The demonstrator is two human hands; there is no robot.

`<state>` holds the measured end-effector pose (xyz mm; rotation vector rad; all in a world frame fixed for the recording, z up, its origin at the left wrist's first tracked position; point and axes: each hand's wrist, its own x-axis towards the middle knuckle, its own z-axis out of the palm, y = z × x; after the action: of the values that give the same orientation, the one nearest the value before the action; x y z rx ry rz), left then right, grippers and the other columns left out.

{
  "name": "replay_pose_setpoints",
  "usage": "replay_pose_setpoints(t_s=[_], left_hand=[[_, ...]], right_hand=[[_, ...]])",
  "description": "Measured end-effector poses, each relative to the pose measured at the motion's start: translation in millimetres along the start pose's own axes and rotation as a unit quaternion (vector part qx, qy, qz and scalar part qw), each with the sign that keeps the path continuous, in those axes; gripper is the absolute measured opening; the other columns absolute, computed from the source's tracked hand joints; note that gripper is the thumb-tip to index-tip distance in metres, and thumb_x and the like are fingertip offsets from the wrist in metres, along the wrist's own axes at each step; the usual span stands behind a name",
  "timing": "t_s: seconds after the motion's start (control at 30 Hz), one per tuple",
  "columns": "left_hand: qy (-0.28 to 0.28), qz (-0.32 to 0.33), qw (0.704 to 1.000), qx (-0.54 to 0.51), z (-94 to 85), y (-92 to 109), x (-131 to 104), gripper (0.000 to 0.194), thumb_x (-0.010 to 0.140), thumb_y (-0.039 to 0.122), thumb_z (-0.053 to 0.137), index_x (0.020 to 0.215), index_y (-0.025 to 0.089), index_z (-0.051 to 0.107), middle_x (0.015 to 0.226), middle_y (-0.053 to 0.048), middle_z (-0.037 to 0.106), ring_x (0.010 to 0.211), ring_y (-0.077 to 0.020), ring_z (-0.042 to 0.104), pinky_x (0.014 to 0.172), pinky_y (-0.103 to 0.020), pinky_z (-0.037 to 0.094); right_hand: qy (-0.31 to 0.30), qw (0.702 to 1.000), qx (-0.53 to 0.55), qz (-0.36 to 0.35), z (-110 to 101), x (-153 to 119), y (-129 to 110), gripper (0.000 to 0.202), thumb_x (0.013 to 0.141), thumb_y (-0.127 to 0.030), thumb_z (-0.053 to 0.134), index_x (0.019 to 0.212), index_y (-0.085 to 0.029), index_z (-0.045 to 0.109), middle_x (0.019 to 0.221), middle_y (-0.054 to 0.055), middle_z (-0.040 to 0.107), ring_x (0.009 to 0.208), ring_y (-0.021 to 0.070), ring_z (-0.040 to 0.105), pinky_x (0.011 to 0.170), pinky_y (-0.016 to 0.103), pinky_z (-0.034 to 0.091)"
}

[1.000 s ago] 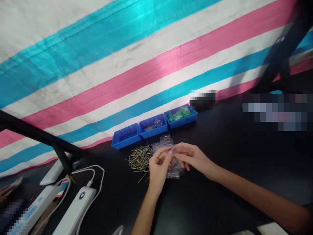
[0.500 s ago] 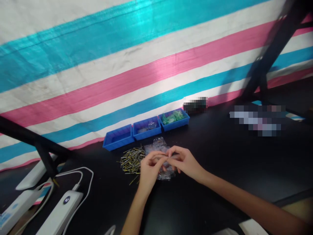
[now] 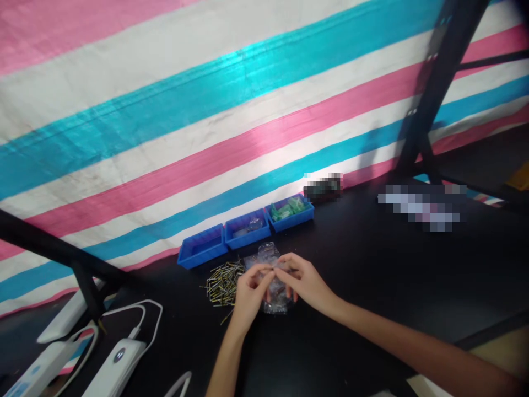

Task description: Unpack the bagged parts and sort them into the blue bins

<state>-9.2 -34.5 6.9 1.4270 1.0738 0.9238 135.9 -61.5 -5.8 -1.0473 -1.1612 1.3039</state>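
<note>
My left hand (image 3: 250, 289) and my right hand (image 3: 308, 281) meet at the fingertips, thumbs and forefingers pinched. Between them is what looks like a clear plastic bag, mostly covered by the fingers and hard to part from the pile behind. Beneath and beyond both hands lies a heap of clear plastic bags (image 3: 268, 251) on the black table. Just left of my left hand is a loose pile of thin metal rods (image 3: 224, 282), silver and yellowish, perhaps drill bits; they are too small to name surely.
Three blue bins stand in a row behind: an empty one (image 3: 202, 247), one with clear bags (image 3: 247, 229), one with green packets (image 3: 290, 212). White power strips (image 3: 113, 368) and cables lie at left. Black frame legs and a striped sheet (image 3: 248, 127) border the back.
The view has tilted up slightly, so the bins and table sit lower in the picture. Both hands stay together over the bags, with their fingertips slightly shifted.
</note>
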Motion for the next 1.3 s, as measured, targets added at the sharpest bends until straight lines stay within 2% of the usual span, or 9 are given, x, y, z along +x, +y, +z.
replay_pose_setpoints(t_s=[0.27,0.53,0.63,0.77,0.83,0.97,1.03,1.17,1.3], left_hand=[[0.123,0.028,0.991,-0.035,-11.7,9,12,0.037,0.070,0.044,0.061,0.092,0.015,0.053,0.057,0.005,0.055,0.033,-0.0043,0.042,0.033,-0.015,0.028],[0.144,0.096,0.985,0.001,-30.3,36,48,0.042,0.073,0.044,0.058,0.103,0.016,0.050,0.064,0.002,0.057,0.033,-0.0036,0.044,0.033,-0.014,0.026],[0.151,0.091,0.984,0.004,-38.4,35,68,0.063,0.072,0.043,0.059,0.125,0.020,0.033,0.092,-0.008,0.061,0.039,-0.0047,0.050,0.033,-0.015,0.028],[0.160,0.063,0.985,0.020,-37.4,29,75,0.079,0.073,0.044,0.057,0.135,0.023,0.013,0.126,-0.018,0.041,0.054,-0.0085,0.058,0.035,-0.016,0.033],[0.146,0.084,0.984,0.054,-32.2,27,67,0.072,0.075,0.044,0.055,0.134,0.024,0.019,0.126,-0.017,0.042,0.055,-0.0082,0.057,0.036,-0.017,0.033],[0.024,0.114,0.980,0.159,-22.8,18,45,0.040,0.079,0.041,0.049,0.112,0.018,0.051,0.101,-0.008,0.059,0.055,-0.0093,0.054,0.048,-0.021,0.041],[-0.012,0.127,0.967,0.220,-20.7,12,36,0.030,0.081,0.039,0.047,0.098,0.017,0.059,0.091,-0.006,0.062,0.064,-0.0131,0.056,0.057,-0.024,0.044],[-0.018,0.167,0.934,0.316,-18.8,-2,25,0.023,0.083,0.034,0.045,0.084,0.018,0.062,0.083,-0.005,0.061,0.073,-0.0164,0.055,0.067,-0.028,0.044],[-0.028,0.204,0.902,0.379,-15.3,-3,16,0.020,0.083,0.030,0.044,0.087,0.021,0.061,0.088,-0.005,0.059,0.084,-0.0189,0.053,0.076,-0.032,0.043]], right_hand=[[0.013,1.000,0.017,0.014,-1,-3,-4,0.022,0.078,-0.034,0.052,0.094,-0.021,0.049,0.072,-0.002,0.054,0.040,0.0057,0.051,0.031,0.015,0.036],[-0.017,1.000,-0.015,-0.017,6,-9,3,0.014,0.079,-0.030,0.050,0.086,-0.018,0.052,0.061,-0.005,0.049,0.036,0.0030,0.043,0.034,0.014,0.034],[-0.013,0.999,-0.016,-0.028,4,-7,2,0.012,0.079,-0.029,0.050,0.084,-0.018,0.053,0.060,-0.005,0.048,0.037,0.0033,0.043,0.035,0.014,0.034],[0.004,0.999,-0.020,-0.039,0,-3,1,0.011,0.079,-0.027,0.050,0.083,-0.017,0.053,0.059,-0.005,0.049,0.037,0.0035,0.042,0.034,0.014,0.033],[0.005,0.999,-0.023,-0.044,-1,-1,2,0.010,0.078,-0.026,0.051,0.082,-0.017,0.053,0.058,-0.005,0.048,0.037,0.0038,0.042,0.035,0.014,0.033],[-0.003,0.999,-0.022,-0.050,0,-1,5,0.008,0.077,-0.023,0.052,0.081,-0.017,0.054,0.057,-0.005,0.047,0.038,0.0042,0.041,0.036,0.015,0.034],[-0.010,0.999,-0.022,-0.041,2,-2,7,0.008,0.077,-0.022,0.052,0.081,-0.016,0.054,0.057,-0.005,0.047,0.038,0.0039,0.040,0.035,0.015,0.034],[-0.021,0.999,-0.028,-0.027,4,-3,10,0.010,0.077,-0.025,0.053,0.081,-0.016,0.054,0.058,-0.005,0.046,0.040,0.0044,0.041,0.036,0.015,0.036],[-0.025,0.998,-0.045,-0.038,3,-3,12,0.011,0.078,-0.026,0.052,0.082,-0.016,0.054,0.058,-0.005,0.046,0.040,0.0047,0.041,0.036,0.015,0.037]])
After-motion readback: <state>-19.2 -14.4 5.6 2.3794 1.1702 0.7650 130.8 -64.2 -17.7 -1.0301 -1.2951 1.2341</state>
